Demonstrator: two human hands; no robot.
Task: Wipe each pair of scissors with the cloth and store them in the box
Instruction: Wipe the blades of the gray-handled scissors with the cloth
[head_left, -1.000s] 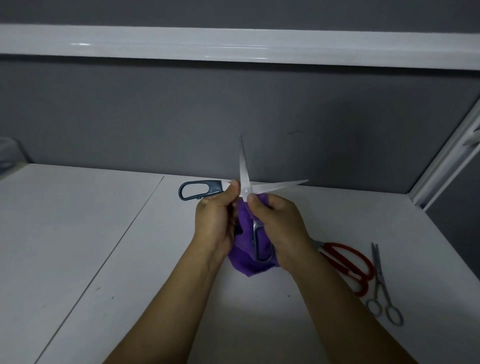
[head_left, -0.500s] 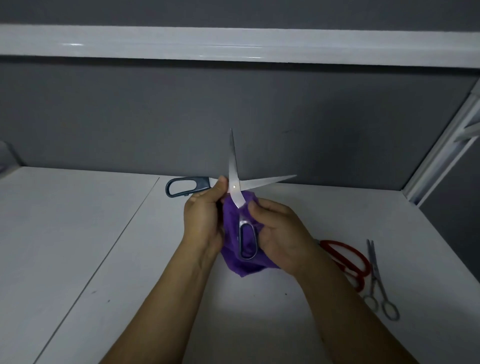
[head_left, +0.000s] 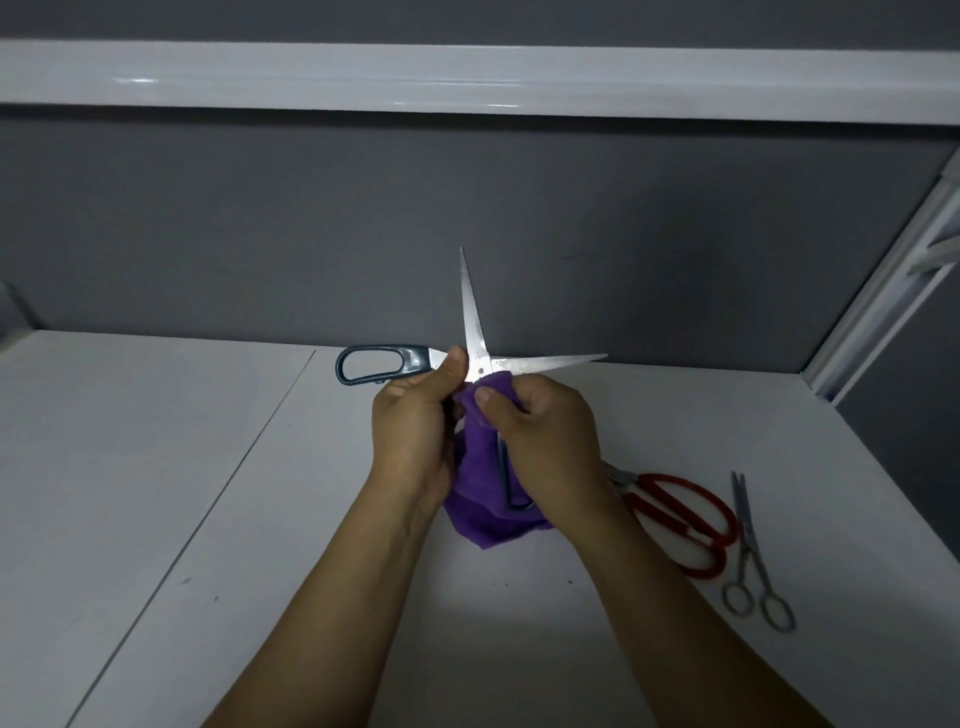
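Left hand (head_left: 415, 436) grips scissors (head_left: 475, 332), right hand (head_left: 550, 441) pinches cloth (head_left: 483, 522).

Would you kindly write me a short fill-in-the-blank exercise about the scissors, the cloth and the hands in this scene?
1. The left hand grips the grey-handled steel scissors, whose blades are wide ____.
2. The right hand presses a crumpled cloth of ____ colour against them.
3. On the white table, ____ further pairs lie: red-handled scissors and small all-metal scissors.

Missing words: open; purple; two.
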